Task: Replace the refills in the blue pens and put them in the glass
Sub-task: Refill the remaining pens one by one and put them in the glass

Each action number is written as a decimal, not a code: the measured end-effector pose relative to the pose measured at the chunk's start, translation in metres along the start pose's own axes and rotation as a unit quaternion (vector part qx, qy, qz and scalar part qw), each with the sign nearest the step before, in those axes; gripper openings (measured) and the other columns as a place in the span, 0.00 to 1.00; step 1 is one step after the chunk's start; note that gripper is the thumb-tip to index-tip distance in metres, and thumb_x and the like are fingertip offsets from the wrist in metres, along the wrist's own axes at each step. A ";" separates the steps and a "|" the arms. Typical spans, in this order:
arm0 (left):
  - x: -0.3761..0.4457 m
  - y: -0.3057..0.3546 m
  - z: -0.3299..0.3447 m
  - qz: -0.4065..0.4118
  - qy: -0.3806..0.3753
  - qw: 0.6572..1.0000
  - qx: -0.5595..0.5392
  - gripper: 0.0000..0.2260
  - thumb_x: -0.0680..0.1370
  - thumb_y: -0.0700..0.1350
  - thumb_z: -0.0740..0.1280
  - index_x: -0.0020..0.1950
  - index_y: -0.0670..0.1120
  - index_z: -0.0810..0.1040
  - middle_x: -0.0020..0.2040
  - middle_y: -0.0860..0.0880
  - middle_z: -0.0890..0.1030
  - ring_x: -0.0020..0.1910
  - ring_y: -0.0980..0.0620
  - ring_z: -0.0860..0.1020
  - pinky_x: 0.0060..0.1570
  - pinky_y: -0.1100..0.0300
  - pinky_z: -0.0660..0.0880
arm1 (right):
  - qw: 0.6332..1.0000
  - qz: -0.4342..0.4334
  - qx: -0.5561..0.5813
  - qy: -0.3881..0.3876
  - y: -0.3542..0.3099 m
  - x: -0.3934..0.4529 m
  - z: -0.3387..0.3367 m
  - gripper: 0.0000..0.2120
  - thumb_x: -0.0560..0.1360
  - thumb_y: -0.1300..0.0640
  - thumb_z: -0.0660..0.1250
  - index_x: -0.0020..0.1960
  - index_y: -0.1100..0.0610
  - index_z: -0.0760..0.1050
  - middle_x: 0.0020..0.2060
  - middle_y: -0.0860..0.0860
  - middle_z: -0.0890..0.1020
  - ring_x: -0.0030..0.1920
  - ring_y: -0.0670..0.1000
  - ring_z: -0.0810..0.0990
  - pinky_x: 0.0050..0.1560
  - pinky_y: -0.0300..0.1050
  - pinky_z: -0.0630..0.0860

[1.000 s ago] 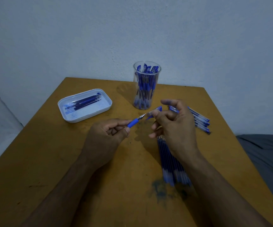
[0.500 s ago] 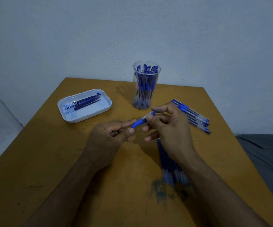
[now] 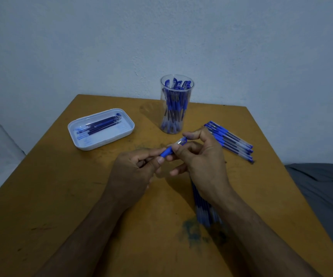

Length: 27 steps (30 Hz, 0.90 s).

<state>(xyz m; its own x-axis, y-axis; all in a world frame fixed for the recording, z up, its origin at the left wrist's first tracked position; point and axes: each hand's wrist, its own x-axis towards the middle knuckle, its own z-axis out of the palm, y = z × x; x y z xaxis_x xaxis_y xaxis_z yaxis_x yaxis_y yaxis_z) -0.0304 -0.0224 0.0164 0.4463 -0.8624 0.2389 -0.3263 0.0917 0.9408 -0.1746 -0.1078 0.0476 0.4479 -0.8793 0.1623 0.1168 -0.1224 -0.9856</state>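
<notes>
Both hands hold one blue pen [image 3: 174, 148] above the table's middle. My left hand [image 3: 135, 172] pinches its blue grip end between thumb and fingers. My right hand [image 3: 201, 158] closes around the clear barrel, thumb on top. A tall clear glass [image 3: 176, 103] packed with several blue pens stands at the back centre. To the right of my right hand lies a row of several blue pens [image 3: 231, 140]. A bundle of refills [image 3: 205, 208] lies under my right wrist, partly hidden.
A white tray [image 3: 101, 141] holding several refills sits at the back left of the brown table [image 3: 61, 196]. A blue ink stain [image 3: 193, 230] marks the table near me. Grey cloth [image 3: 325, 188] lies past the right edge.
The two pen parts, apart with the tip showing a second ago, have come together. My hands have closed in on each other and sunk slightly.
</notes>
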 end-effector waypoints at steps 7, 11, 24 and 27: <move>0.003 -0.004 -0.002 0.025 -0.031 0.999 0.022 0.17 0.79 0.43 0.71 0.68 0.50 0.79 0.49 0.52 0.86 0.51 0.52 0.84 0.52 0.56 0.81 | 0.998 -0.007 -0.029 0.056 -0.002 0.003 0.000 0.17 0.78 0.64 0.71 0.63 0.55 0.69 0.39 0.58 0.83 0.41 0.53 0.87 0.31 0.52 0.83; 0.001 -0.008 -0.013 0.072 -0.040 0.974 0.213 0.22 0.79 0.52 0.70 0.73 0.53 0.74 0.63 0.56 0.79 0.63 0.61 0.76 0.64 0.61 0.73 | 0.994 -0.032 -0.043 0.095 -0.016 0.012 -0.013 0.16 0.79 0.64 0.70 0.64 0.52 0.70 0.40 0.61 0.78 0.44 0.54 0.86 0.30 0.50 0.82; 0.047 -0.027 0.007 0.057 -0.120 0.882 0.453 0.23 0.83 0.61 0.54 0.75 0.55 0.67 0.78 0.51 0.65 0.76 0.50 0.62 0.77 0.49 0.59 | 0.948 -0.204 -0.128 0.209 -0.128 0.092 -0.003 0.15 0.80 0.64 0.67 0.62 0.48 0.70 0.41 0.51 0.81 0.40 0.51 0.84 0.36 0.55 0.84; 0.044 -0.028 0.008 0.053 -0.116 0.881 0.455 0.23 0.84 0.61 0.52 0.77 0.56 0.66 0.80 0.50 0.61 0.79 0.50 0.58 0.78 0.50 0.53 | 0.938 -0.226 -0.152 0.214 -0.132 0.117 0.007 0.18 0.79 0.65 0.65 0.58 0.44 0.69 0.44 0.51 0.80 0.42 0.53 0.83 0.39 0.57 0.84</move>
<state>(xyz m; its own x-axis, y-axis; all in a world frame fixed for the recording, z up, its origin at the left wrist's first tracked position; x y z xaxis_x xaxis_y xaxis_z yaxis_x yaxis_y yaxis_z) -0.0087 -0.0670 -0.0019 0.2252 -0.9614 0.1583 -0.9360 -0.1683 0.3091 -0.1316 -0.1913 0.1969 0.0081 -0.8028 0.5962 -0.0782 -0.5949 -0.8000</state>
